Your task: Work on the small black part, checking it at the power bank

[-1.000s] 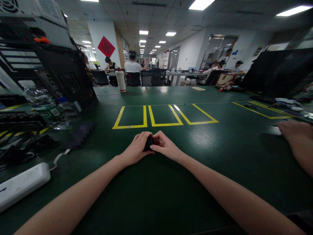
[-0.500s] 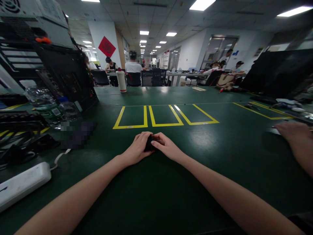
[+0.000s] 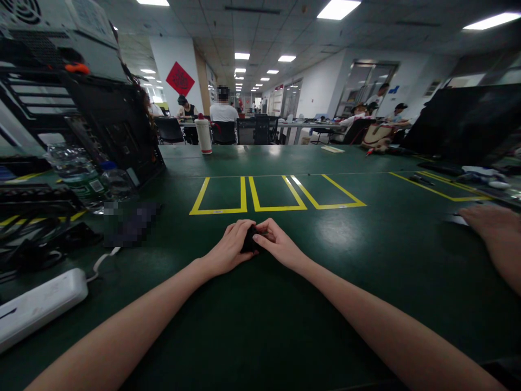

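Observation:
Between my two hands, low over the green tabletop [image 3: 252, 320], is a small black object [image 3: 249, 241]; most of it is covered, so its kind does not show. My left hand [image 3: 230, 247] wraps round it from the left, fingers over the top and thumb along the near side. From the right, my right hand [image 3: 279, 244] closes on it with bent fingers and the thumb against its face. Just beyond my hands lie three yellow tape outlines [image 3: 280, 207] on the tabletop.
A white power strip [image 3: 44, 307], plastic bottles [image 3: 75, 174] and an opened computer case [image 3: 118, 130] stand at left. A white cup [image 3: 204, 136] stands farther back. At right, another person's hand [image 3: 486, 217] rests on a mouse near a dark monitor [image 3: 468, 122].
The view has shifted very slightly. Both my hands stay round the black object in nearly the same pose.

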Tool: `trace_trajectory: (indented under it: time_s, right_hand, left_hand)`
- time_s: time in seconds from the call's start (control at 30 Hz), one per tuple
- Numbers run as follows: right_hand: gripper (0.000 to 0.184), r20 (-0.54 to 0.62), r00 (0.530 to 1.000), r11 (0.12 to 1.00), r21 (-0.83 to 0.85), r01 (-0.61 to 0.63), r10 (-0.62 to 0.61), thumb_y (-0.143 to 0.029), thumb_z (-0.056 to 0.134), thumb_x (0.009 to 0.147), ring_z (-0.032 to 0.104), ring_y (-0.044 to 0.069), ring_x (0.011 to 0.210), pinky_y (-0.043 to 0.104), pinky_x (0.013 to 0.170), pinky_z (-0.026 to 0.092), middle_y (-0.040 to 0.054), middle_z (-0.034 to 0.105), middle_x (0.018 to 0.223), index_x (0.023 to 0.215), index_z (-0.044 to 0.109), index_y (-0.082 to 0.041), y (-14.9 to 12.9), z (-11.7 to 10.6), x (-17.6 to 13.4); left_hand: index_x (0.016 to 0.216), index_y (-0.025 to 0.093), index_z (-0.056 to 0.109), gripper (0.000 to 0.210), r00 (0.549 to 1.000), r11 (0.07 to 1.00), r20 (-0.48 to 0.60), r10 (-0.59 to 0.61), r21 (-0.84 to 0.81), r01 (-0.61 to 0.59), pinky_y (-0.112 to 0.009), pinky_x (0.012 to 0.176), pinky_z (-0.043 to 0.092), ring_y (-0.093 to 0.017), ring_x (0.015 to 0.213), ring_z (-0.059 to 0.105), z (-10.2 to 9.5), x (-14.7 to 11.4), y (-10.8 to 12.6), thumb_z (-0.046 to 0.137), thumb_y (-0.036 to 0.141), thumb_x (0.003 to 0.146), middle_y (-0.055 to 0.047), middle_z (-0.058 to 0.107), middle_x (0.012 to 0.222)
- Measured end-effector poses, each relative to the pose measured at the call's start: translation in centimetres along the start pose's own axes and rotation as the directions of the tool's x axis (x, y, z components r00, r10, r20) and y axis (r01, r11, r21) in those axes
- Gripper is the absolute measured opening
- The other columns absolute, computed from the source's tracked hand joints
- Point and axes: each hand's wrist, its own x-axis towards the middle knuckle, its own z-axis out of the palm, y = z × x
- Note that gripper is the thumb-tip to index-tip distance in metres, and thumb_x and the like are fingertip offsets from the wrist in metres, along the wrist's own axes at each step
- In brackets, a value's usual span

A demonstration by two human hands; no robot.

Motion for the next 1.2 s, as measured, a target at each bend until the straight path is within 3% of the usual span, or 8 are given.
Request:
trace_trajectory:
  time_s: [0.17, 0.37, 0.63, 0.83, 1.03, 1.2]
  right_hand:
    - [0.024, 0.029, 0.999, 0.999, -0.007, -0.042, 0.043, -0.036, 0.05, 0.081, 0.053, 0.018, 0.094, 0.039, 0.081, 0.047, 0.0033, 0.051, 0.101, 0.101, 0.046, -0.022, -0.04, -0.11, 0.0]
    - [0.027, 0.114, 0.994, 0.996, 0.092, -0.012, 0.002, -0.027, 0.06, 0.075, 0.054, 0.018, 0.096, 0.036, 0.081, 0.048, 0.0009, 0.051, 0.099, 0.095, 0.044, -0.022, -0.69, -0.42, -0.24]
    - [0.018, 0.035, 0.999, 0.999, 0.047, 0.023, -0.025, -0.032, 0.053, 0.08, 0.054, 0.016, 0.093, 0.036, 0.081, 0.048, 0.0005, 0.051, 0.096, 0.093, 0.046, -0.022, -0.12, -0.09, -0.05]
    - [0.027, 0.012, 1.0, 1.0, -0.006, -0.028, 0.028, -0.033, 0.053, 0.079, 0.053, 0.017, 0.095, 0.038, 0.083, 0.046, 0.0032, 0.051, 0.101, 0.102, 0.045, -0.022, 0.13, -0.08, 0.07]
    - [0.021, 0.078, 0.997, 1.0, 0.024, -0.008, 0.006, -0.032, 0.055, 0.078, 0.054, 0.018, 0.091, 0.038, 0.08, 0.048, 0.0013, 0.052, 0.096, 0.094, 0.046, -0.021, 0.04, -0.28, -0.04]
    - [0.024, 0.066, 0.997, 0.998, 0.05, 0.027, -0.031, -0.027, 0.059, 0.075, 0.054, 0.017, 0.093, 0.037, 0.083, 0.046, 0.0, 0.051, 0.096, 0.093, 0.045, -0.022, -0.18, -0.17, -0.25]
  left_hand:
    - [0.122, 0.024, 0.027, 0.055, 1.0, 1.0, -0.013, -0.017, -0.012, 0.017, -0.048, 0.095, 0.034, -0.026, 0.116, 0.04, 0.48, -0.09, -0.48, 0.058, 0.023, 0.077, -0.009, 0.042, 0.122]
    - [0.122, 0.025, 0.026, 0.056, 1.0, 1.0, -0.022, -0.01, -0.009, 0.01, -0.05, 0.096, 0.032, -0.027, 0.115, 0.04, 0.85, -0.1, -0.86, 0.058, 0.023, 0.076, -0.009, 0.042, 0.122]
    - [0.121, 0.024, 0.027, 0.054, 0.999, 1.0, -0.032, 0.0, -0.003, 0.0, -0.05, 0.095, 0.033, -0.027, 0.113, 0.042, 0.64, 0.05, -0.49, 0.058, 0.023, 0.076, -0.009, 0.043, 0.119]
    - [0.121, 0.024, 0.026, 0.053, 1.0, 1.0, -0.001, -0.002, -0.004, 0.002, -0.051, 0.094, 0.034, -0.028, 0.113, 0.043, 0.23, 0.04, -0.14, 0.057, 0.023, 0.077, -0.009, 0.043, 0.119]
    - [0.122, 0.024, 0.026, 0.053, 1.0, 1.0, 0.007, -0.009, -0.005, 0.009, -0.05, 0.095, 0.033, -0.027, 0.115, 0.041, 0.09, -0.02, -0.09, 0.056, 0.023, 0.078, -0.009, 0.042, 0.121]
    - [0.122, 0.023, 0.027, 0.053, 1.0, 1.0, 0.012, -0.009, 0.001, 0.009, -0.049, 0.097, 0.031, -0.026, 0.116, 0.039, 0.14, -0.04, -0.16, 0.056, 0.023, 0.078, -0.009, 0.041, 0.122]
